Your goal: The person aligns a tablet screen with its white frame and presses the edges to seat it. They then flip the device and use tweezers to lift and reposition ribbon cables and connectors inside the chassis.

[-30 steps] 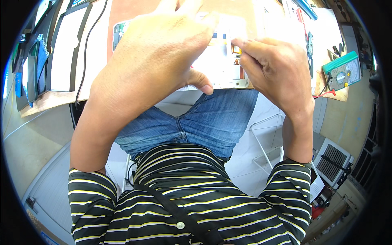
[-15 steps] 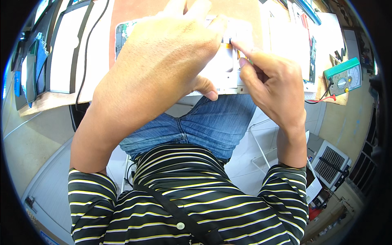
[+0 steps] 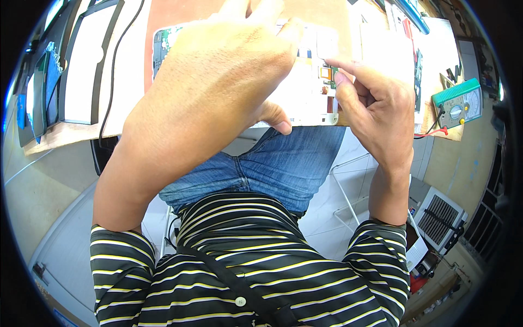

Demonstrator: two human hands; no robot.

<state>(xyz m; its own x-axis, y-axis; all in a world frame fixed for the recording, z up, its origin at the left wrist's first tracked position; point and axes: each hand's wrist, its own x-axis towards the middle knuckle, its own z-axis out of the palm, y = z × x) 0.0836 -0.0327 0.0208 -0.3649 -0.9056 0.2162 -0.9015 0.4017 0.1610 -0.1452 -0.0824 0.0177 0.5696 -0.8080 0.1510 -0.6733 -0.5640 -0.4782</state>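
A thin, flat device with its inside bare lies in front of me, probably an opened tablet (image 3: 297,103). It has a white frame, a green circuit board (image 3: 163,46) at its left end and small orange and copper parts (image 3: 325,73) at its right end. Across its middle rests my left hand (image 3: 212,76), fingers stretched toward the far side and thumb out over the near edge; the palm hides much of it. Beside the right end, my right hand (image 3: 376,98) is curled, thumb and forefinger close together at a small green piece (image 3: 334,75). Whether they grip it is unclear.
A brown mat (image 3: 185,11) lies under the device. On the right are a green-topped analog multimeter (image 3: 457,106) with red and black leads and bright white sheets. Frames and panels (image 3: 90,60) lie at the left, with a black cable (image 3: 116,71) alongside.
My right hand has moved a little to the right, uncovering the orange and copper parts at the device's right end. The left hand stays almost where it was.
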